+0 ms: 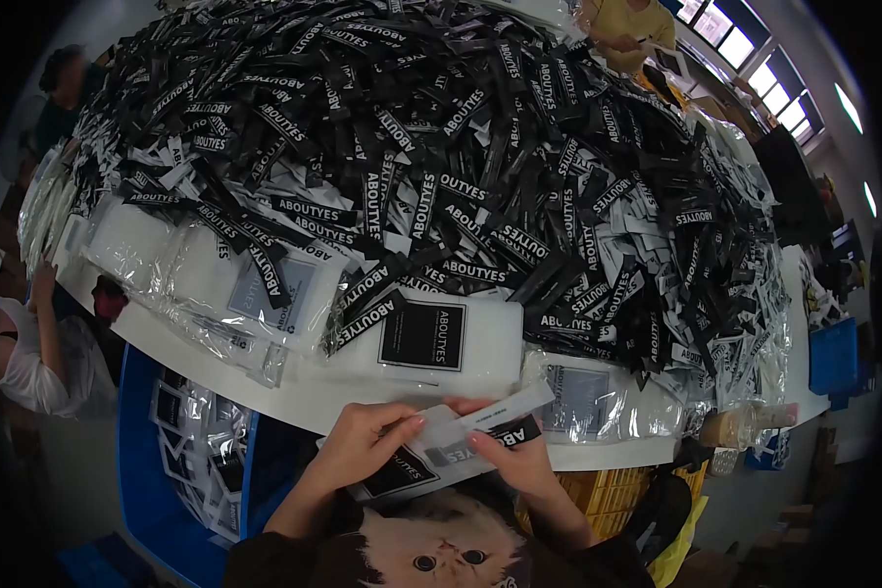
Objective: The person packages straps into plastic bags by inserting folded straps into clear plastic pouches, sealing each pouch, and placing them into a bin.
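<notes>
My left hand [361, 449] pinches the upper edge of a clear plastic bag [398, 474] with a black ABOUTYES print, held low in front of my body. In my right hand [521, 465] is a black and white ABOUTYES strip [516, 431], gripped between thumb and fingers. The strip's pale end slants up to the right and overlaps the bag, so I cannot tell whether it is inside or on top. Just beyond my hands, a stack of similar bags [500, 338] lies on the table.
A large heap of black ABOUTYES strips [412, 118] covers the table [314, 407]. Wrapped bag stacks [181, 265] line its near edge. Below are a blue bin [142, 480] of bags and a yellow crate [598, 495]. Other people stand left and at the far side.
</notes>
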A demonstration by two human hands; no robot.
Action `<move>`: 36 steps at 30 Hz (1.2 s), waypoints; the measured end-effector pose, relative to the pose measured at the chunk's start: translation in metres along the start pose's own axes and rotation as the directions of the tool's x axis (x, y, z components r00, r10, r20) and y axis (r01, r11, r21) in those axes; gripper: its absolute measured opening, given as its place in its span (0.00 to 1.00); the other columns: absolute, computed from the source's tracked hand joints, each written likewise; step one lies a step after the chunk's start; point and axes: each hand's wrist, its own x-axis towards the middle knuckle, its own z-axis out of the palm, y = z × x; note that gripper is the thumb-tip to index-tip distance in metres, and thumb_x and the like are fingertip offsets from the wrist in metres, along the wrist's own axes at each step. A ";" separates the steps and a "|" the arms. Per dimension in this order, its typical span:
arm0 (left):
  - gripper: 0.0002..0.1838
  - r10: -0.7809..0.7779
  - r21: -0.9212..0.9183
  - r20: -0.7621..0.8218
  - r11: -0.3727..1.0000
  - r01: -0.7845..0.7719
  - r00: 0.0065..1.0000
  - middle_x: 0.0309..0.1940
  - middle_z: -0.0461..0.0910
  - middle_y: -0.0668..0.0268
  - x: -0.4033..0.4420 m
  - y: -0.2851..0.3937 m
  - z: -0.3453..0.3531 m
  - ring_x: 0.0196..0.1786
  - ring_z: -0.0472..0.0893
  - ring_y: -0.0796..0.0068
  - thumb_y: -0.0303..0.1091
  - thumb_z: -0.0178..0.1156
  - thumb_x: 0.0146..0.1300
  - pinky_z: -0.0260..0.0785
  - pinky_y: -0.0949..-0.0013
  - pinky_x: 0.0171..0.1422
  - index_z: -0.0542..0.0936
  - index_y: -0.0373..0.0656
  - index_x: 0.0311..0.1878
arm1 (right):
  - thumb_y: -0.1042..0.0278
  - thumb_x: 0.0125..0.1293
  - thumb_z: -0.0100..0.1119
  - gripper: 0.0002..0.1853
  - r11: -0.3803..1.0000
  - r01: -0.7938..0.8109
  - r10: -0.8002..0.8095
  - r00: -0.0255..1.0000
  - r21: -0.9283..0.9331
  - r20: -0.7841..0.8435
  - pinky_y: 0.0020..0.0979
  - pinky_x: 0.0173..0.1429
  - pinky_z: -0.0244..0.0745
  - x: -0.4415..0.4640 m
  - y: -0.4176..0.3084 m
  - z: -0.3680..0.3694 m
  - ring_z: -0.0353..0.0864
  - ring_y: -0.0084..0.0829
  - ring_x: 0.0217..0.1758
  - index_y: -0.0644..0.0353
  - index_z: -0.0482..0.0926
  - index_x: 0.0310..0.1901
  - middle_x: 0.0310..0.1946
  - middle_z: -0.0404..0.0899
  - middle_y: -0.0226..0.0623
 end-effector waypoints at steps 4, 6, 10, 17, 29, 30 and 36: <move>0.08 -0.056 -0.045 -0.038 0.998 0.054 0.998 0.21 0.77 0.58 -0.002 0.000 0.000 0.21 0.74 0.77 0.30 0.58 0.61 0.65 0.76 0.27 0.79 0.34 0.38 | 0.79 0.62 0.50 0.11 0.979 0.203 -0.203 0.966 -0.019 -0.161 0.29 0.51 0.73 0.005 -0.008 -0.005 0.79 0.30 0.44 0.71 0.72 0.47 0.39 0.80 0.45; 0.08 -0.041 -0.083 -0.075 0.996 0.035 0.996 0.22 0.77 0.58 0.000 0.001 0.004 0.21 0.73 0.78 0.30 0.58 0.61 0.65 0.76 0.27 0.79 0.34 0.37 | 0.75 0.67 0.46 0.09 0.896 0.154 -0.197 0.979 -0.416 -0.061 0.22 0.41 0.72 0.005 -0.006 -0.010 0.77 0.21 0.35 0.71 0.75 0.41 0.32 0.81 0.37; 0.08 0.029 -0.027 -0.092 0.999 -0.032 0.995 0.23 0.78 0.57 0.000 0.003 0.001 0.22 0.75 0.75 0.30 0.58 0.60 0.66 0.76 0.28 0.79 0.34 0.38 | 0.73 0.67 0.47 0.10 0.762 -0.019 0.059 0.997 -0.648 0.041 0.19 0.33 0.66 0.003 -0.014 -0.016 0.70 0.14 0.30 0.70 0.77 0.40 0.27 0.77 0.30; 0.07 0.138 0.073 0.115 0.987 -0.147 0.984 0.24 0.78 0.57 -0.001 0.014 0.017 0.23 0.77 0.67 0.29 0.59 0.58 0.67 0.72 0.28 0.79 0.35 0.36 | 0.66 0.67 0.51 0.12 0.921 -0.203 0.375 0.692 -0.332 0.617 0.20 0.33 0.65 0.020 0.019 -0.040 0.68 0.12 0.31 0.68 0.78 0.41 0.24 0.75 0.26; 0.09 -0.102 -0.235 -0.044 0.968 0.089 0.994 0.22 0.78 0.63 -0.002 0.006 -0.001 0.23 0.71 0.85 0.31 0.64 0.55 0.64 0.78 0.27 0.78 0.33 0.30 | 0.73 0.57 0.63 0.10 0.966 0.019 0.036 0.977 -0.256 0.208 0.22 0.36 0.69 0.001 0.018 -0.004 0.75 0.19 0.33 0.67 0.79 0.40 0.32 0.80 0.34; 0.08 -0.051 -0.250 0.040 0.967 0.059 0.998 0.22 0.78 0.65 -0.002 0.008 -0.003 0.24 0.71 0.85 0.30 0.64 0.55 0.64 0.78 0.28 0.78 0.34 0.32 | 0.73 0.57 0.63 0.10 0.966 0.022 0.032 0.978 -0.258 0.204 0.22 0.36 0.69 0.001 0.014 -0.002 0.75 0.19 0.33 0.67 0.79 0.40 0.32 0.80 0.34; 0.06 0.022 -0.202 -0.057 0.979 -0.033 0.998 0.23 0.77 0.70 -0.023 0.002 -0.014 0.28 0.72 0.86 0.29 0.58 0.60 0.65 0.78 0.31 0.79 0.35 0.36 | 0.72 0.59 0.61 0.08 0.869 0.211 -0.019 0.918 -0.448 0.396 0.25 0.30 0.66 0.025 -0.005 0.017 0.74 0.26 0.27 0.69 0.78 0.36 0.27 0.77 0.39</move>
